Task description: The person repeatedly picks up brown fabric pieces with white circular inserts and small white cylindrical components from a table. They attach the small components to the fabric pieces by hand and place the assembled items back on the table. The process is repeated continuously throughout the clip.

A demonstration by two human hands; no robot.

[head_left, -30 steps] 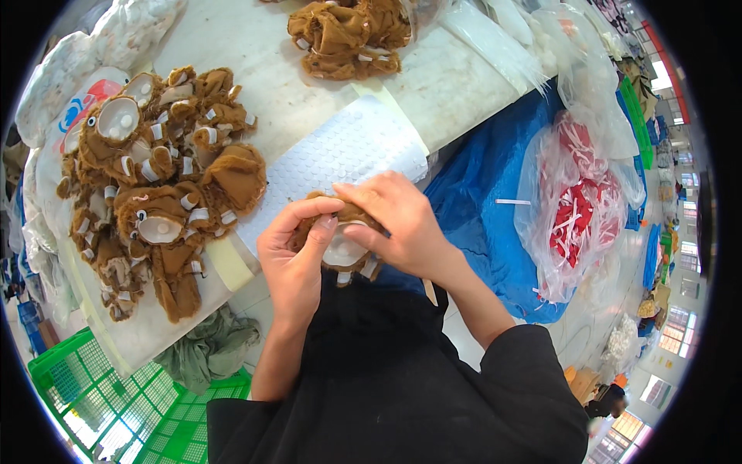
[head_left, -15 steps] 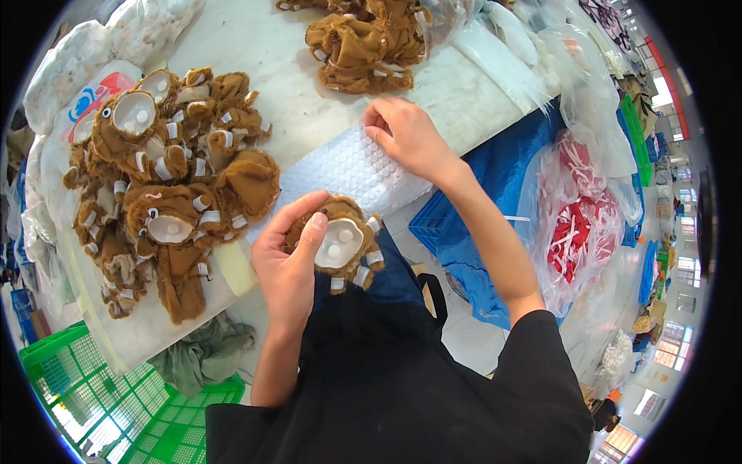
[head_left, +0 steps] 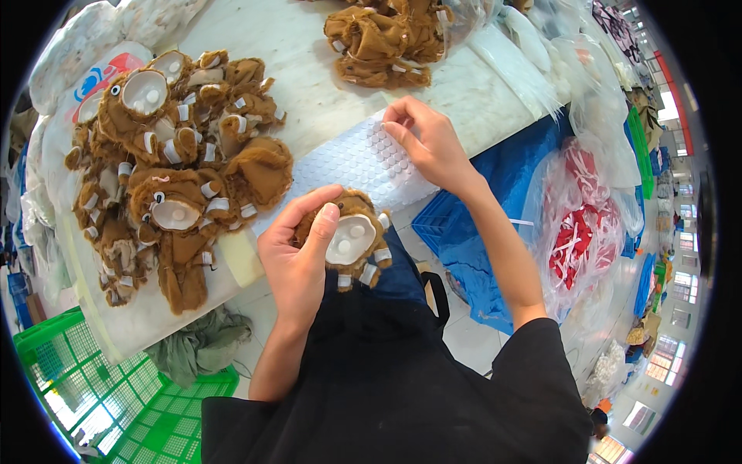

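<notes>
My left hand (head_left: 297,251) grips a small brown plush skin (head_left: 346,252) just in front of the table edge, thumb on top. The skin has a white oval cup with round bumps set in it and short limbs with white bands. My right hand (head_left: 425,143) is at the upper right part of a whitish sheet (head_left: 340,162) covered in rows of small round discs. Its thumb and index finger are pinched together there; whatever is between them is too small to make out. A pile of similar brown plush skins (head_left: 185,178) lies to the left.
More brown plush skins (head_left: 382,39) lie at the far side of the pale table (head_left: 301,77). A green crate (head_left: 100,394) with grey-green cloth (head_left: 201,344) stands at lower left. On the right are blue sheeting (head_left: 479,263) and a clear bag with red pieces (head_left: 576,240).
The view has shifted slightly, so the table things appear a little farther right and up. My right fingers have come down slightly over the sheet. My left hand keeps its hold on the plush skin.
</notes>
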